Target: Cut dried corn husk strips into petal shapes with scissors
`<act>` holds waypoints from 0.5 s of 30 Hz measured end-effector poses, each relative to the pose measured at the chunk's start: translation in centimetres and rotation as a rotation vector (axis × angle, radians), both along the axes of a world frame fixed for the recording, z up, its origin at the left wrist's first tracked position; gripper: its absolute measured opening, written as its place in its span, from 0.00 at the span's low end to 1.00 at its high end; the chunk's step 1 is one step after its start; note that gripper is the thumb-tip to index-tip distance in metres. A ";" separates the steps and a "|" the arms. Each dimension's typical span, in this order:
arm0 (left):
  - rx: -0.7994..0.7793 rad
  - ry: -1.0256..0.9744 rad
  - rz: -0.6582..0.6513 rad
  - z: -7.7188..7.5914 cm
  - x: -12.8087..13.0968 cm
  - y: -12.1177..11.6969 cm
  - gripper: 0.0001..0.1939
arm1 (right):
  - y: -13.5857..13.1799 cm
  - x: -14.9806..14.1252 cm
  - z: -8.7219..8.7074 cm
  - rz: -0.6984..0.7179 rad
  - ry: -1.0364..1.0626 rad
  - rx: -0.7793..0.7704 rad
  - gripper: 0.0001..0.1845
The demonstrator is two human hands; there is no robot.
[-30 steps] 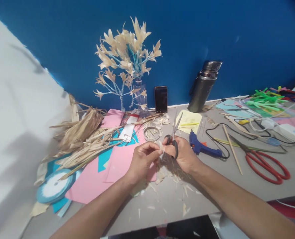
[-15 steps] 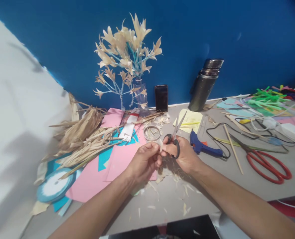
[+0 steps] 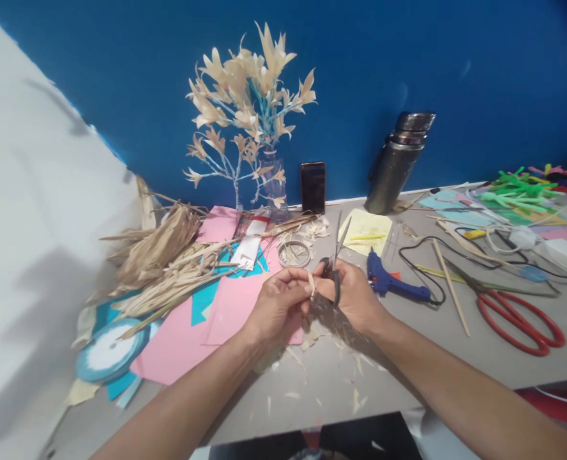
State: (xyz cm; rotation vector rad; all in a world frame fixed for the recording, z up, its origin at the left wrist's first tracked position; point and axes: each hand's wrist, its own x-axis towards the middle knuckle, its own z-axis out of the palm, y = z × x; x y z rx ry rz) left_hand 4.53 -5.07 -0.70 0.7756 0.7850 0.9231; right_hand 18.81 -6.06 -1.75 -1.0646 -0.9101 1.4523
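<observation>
My left hand [image 3: 283,299] pinches a small pale piece of husk [image 3: 311,283] between thumb and fingers. Close against it, my right hand [image 3: 353,294] is closed around black-handled scissors [image 3: 337,262], whose blades point up and away, slightly apart. My right fingertips also touch the husk piece. Below both hands, thin husk scraps [image 3: 343,335] lie strewn over the table. A roll of tape [image 3: 294,253] rests just beyond my left hand, and a blue glue gun [image 3: 394,281] lies to the right of the scissors.
Dried husks [image 3: 163,249], pink paper [image 3: 178,345] and a ribbon spool [image 3: 111,350] lie left. At the back stand husk flowers [image 3: 245,89] in a bottle, a phone [image 3: 313,188] and a thermos [image 3: 398,163]. Red-handled scissors [image 3: 520,319] and a black cable [image 3: 408,246] lie right.
The husk piece has turned between my fingers and now looks narrower and more upright. The scissors have tilted a little, with their blades closer together. The whole view has shifted slightly.
</observation>
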 end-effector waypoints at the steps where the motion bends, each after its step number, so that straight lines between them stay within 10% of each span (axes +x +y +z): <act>1: 0.008 0.010 0.013 0.1 0.0 0.0 0.13 | 0.0 0.1 0.0 -0.020 -0.042 0.004 0.16; 15: 0.010 -0.057 0.128 1.6 -1.4 1.2 0.10 | -0.6 0.6 -0.3 0.473 -0.281 0.149 0.31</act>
